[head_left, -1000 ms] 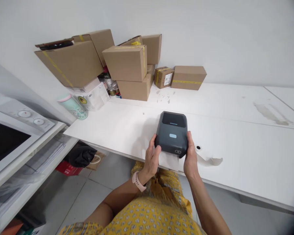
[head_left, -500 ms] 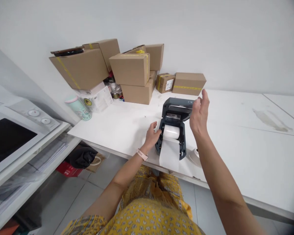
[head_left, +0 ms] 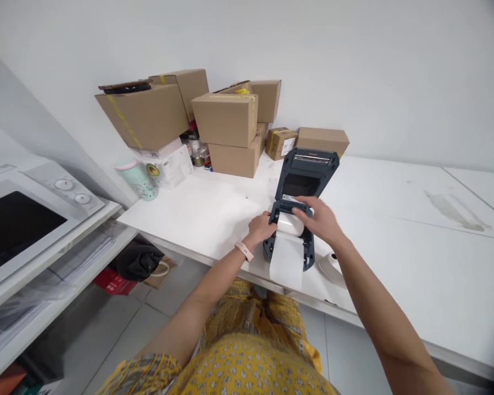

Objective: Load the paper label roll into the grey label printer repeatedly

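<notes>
A dark label printer (head_left: 308, 253) stands at the table's front edge with its lid (head_left: 327, 167) raised. Inside it sits a white label roll (head_left: 288, 224), and a strip of label paper (head_left: 287, 262) runs from it out over the front. My left hand (head_left: 260, 228) grips the printer's left side, its fingers closed at the rim beside the roll. Over the right rear of the printer is my right hand (head_left: 321, 220), fingers stretched out and apart, close to the roll's right end. Whether its fingertips touch the roll I cannot tell.
Right of the printer, partly behind my right forearm, lies another white roll (head_left: 331, 267). Cardboard boxes (head_left: 224, 120) are stacked at the back left. A mint tumbler (head_left: 136, 180) stands near the table's left end, and a microwave (head_left: 20, 219) is on the left shelf.
The printer's lid has swung further up and back. My right hand has left the lid and come down to the roll. My left hand has closed in on the printer's side.
</notes>
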A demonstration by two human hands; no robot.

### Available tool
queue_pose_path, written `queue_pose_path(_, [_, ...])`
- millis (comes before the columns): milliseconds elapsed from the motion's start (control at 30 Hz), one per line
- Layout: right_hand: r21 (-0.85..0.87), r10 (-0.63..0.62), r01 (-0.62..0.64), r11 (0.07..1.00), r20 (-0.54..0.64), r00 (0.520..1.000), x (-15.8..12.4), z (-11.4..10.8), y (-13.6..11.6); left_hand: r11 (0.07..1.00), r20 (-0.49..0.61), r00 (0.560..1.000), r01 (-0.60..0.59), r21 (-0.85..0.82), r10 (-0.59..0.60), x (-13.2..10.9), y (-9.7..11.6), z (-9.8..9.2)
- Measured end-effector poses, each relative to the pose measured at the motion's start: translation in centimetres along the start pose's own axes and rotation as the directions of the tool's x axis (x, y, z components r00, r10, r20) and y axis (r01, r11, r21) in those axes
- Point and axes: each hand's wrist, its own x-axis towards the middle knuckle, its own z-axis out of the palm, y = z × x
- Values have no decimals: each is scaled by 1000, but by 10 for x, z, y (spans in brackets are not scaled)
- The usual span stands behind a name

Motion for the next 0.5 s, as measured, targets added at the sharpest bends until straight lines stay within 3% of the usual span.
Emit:
queue_pose_path(67, [-119, 41, -1, 993, 339, 940, -1, 15, 9, 998, -1, 1000, -9, 65, 9, 0, 1, 0])
queue_pose_path(167, [-237, 102, 40, 971, 557, 824, 11, 31, 17, 986, 16, 998, -58, 157, 56, -1, 3, -2])
queue_pose_path(367, [-298, 137, 66, 952, 612, 779, 32, 48, 13, 987, 9, 999, -48, 152, 47, -5, 5, -4])
queue_pose_path(500, [-281, 136, 63, 958, 634, 761, 31, 42, 9, 991, 7, 1000, -6, 136, 5, -8, 7, -3])
